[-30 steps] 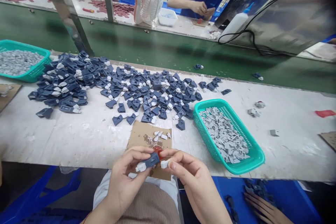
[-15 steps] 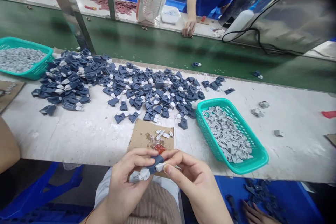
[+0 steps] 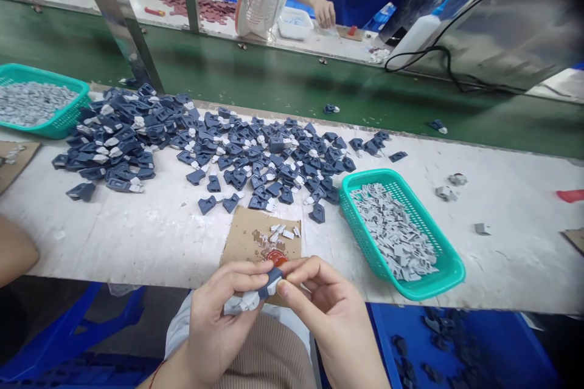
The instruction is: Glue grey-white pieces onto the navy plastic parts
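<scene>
Close to my lap, my left hand grips a dark blue plastic part that has a light grey-white piece at its lower left end. The thumb and fingertips of my right hand pinch a small light grey piece against the blue part's right side. Just behind my fingertips lies a brown cardboard sheet with a few loose grey pieces and a round red item, partly hidden by my hands.
Dark blue parts with whitish ends are heaped across the white table. A green basket of grey pieces stands right, another green basket far left. A blue bin sits below right. Beyond the green belt, co-workers' hands work.
My right fingers have brought the small grey piece from beside the blue part onto its side. Items on the green belt have shifted left. A hand has left the blue bin; the co-worker opposite moved their arm.
</scene>
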`<action>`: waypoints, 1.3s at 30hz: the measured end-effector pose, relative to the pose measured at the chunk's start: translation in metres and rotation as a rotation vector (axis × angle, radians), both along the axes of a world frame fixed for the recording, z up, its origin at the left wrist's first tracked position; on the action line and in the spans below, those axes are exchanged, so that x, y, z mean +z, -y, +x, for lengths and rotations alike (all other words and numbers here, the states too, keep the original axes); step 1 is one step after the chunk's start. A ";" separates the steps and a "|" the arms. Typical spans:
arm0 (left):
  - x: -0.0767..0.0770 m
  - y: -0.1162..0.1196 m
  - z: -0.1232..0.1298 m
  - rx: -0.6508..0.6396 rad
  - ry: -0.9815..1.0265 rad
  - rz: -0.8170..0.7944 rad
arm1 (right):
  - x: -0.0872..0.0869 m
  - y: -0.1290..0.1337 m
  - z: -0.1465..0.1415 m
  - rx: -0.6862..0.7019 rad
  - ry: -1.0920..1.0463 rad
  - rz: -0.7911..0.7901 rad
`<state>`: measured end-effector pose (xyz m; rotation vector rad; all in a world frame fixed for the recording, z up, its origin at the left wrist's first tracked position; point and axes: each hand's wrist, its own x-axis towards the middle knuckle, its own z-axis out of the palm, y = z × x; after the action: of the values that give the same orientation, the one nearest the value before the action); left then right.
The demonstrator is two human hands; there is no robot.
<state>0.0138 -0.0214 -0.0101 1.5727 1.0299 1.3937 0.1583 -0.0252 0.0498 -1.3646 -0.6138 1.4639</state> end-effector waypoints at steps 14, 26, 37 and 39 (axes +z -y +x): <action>0.020 -0.009 0.010 0.018 0.044 -0.024 | -0.009 0.000 -0.004 0.262 0.129 0.117; 0.024 -0.018 0.012 -0.004 -0.102 0.061 | -0.011 -0.004 -0.003 0.129 0.094 -0.123; 0.020 -0.038 0.001 -0.174 -0.089 0.127 | -0.011 -0.004 0.029 0.206 0.340 0.056; 0.020 -0.050 -0.004 -0.067 -0.109 0.084 | -0.004 -0.018 0.067 0.167 0.650 0.106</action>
<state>0.0093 0.0285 0.0099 1.7451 0.9842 1.3335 0.2250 -0.0072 0.0461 -1.7396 -1.2225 1.0731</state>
